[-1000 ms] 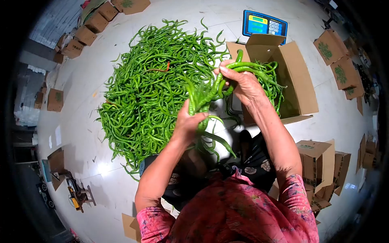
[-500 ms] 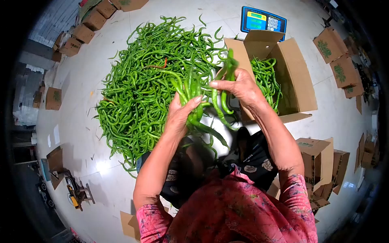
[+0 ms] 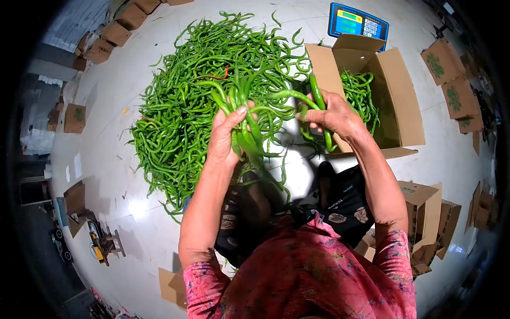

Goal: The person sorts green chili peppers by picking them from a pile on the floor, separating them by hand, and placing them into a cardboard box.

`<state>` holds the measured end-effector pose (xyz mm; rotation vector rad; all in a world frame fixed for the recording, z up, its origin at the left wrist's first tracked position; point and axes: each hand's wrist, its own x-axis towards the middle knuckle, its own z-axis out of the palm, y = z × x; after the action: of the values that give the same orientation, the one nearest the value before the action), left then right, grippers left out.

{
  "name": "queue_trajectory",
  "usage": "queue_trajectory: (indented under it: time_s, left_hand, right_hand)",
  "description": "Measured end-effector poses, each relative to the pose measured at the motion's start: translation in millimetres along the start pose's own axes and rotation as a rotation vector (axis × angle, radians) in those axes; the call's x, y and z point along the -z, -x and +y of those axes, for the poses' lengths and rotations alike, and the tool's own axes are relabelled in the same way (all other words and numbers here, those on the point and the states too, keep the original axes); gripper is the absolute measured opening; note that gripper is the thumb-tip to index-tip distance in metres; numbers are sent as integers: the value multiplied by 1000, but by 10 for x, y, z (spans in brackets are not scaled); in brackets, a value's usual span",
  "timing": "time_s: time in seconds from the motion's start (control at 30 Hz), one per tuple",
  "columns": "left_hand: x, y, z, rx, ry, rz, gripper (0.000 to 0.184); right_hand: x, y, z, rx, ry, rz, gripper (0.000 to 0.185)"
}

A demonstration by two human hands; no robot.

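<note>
Long green chili peppers lie in a big heap (image 3: pixel 180 117) on the floor in front of me, with a reddish one (image 3: pixel 215 76) among them. My left hand (image 3: pixel 227 130) is closed around a bunch of green chili peppers (image 3: pixel 247 133), their ends sticking out above and below the fist. To its right, my right hand (image 3: pixel 336 114) grips a few green chili peppers (image 3: pixel 317 91); one long pepper reaches from it toward the left hand. Just beyond the right hand stands an open cardboard box (image 3: pixel 396 95) with green chili peppers (image 3: pixel 361 95) inside.
A blue digital scale display (image 3: pixel 358 22) stands behind the box. Open cartons (image 3: pixel 422 212) are at my lower right, and more boxes (image 3: pixel 443 61) line the right side. Boxes (image 3: pixel 114 34) also line the upper left. A small yellow-and-black device (image 3: pixel 101 242) sits at lower left.
My right hand has shifted slightly right and lower, and its peppers have turned. The left hand has moved a little left, still holding its bunch. The whole view has shifted slightly.
</note>
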<state>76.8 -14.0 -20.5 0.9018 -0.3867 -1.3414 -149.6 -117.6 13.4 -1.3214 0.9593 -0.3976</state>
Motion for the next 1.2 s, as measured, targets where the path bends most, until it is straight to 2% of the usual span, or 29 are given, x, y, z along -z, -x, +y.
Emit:
queue_trajectory:
  time_s: [0.1,0.13,0.2,0.27,0.3,0.33,0.37,0.43,0.47,0.57,0.63,0.73,0.8,0.83,0.93,1.0,1.07,1.13,1.2]
  left_hand:
    - [-27,4,99,-82,-62,38,36]
    - [-44,-1,104,-117,-95,70,38]
    - [-55,-15,75,-189,-178,124,40]
    - [-68,-33,32,-238,-230,150,42]
    - [-74,-42,7,-252,-241,151,42]
    - [-92,-46,-20,-265,-253,150,43]
    - [-113,-43,-43,-269,-257,151,42]
    - [-102,-65,-126,-280,-245,140,42]
    - [-96,-75,-156,-287,-240,135,42]
    - [-142,-37,-114,-222,-172,87,38]
    - [-80,-53,-32,-187,-147,78,33]
    - [81,-111,124,-189,-20,71,32]
    - [245,-189,200,-206,73,27,31]
    - [280,-188,252,-194,113,-4,30]
    - [253,-124,354,-158,226,-107,31]
    - [381,-144,358,-128,348,-242,33]
    - [340,-85,402,-36,482,-252,29]
    - [317,-61,404,18,417,-254,26]
    - [242,-23,420,54,340,-280,35]
  right_hand:
    - [-79,30,5,22,-14,180,25]
    - [-75,21,34,91,65,263,23]
    - [-58,5,52,122,36,240,23]
    - [-125,19,3,-76,-68,89,24]
    - [-212,21,1,-108,-108,60,28]
    - [-300,2,57,-61,-144,25,30]
    - [-321,-35,89,-91,-143,-113,36]
    - [-479,-27,75,-66,-42,-243,41]
    - [-595,-39,196,47,41,-196,39]
    - [-636,-121,424,-2,127,-372,27]
    - [-600,26,270,-70,188,-448,24]
    - [-583,191,266,20,703,-688,23]
    - [-548,359,113,36,878,-889,26]
    - [-495,341,213,217,837,-1002,26]
    - [-189,423,81,171,494,-928,27]
    - [90,511,-180,0,383,-699,28]
    - [305,634,-150,-6,-45,-151,24]
    - [580,435,-67,208,-224,33,22]
    - [707,335,-1,150,-203,323,24]
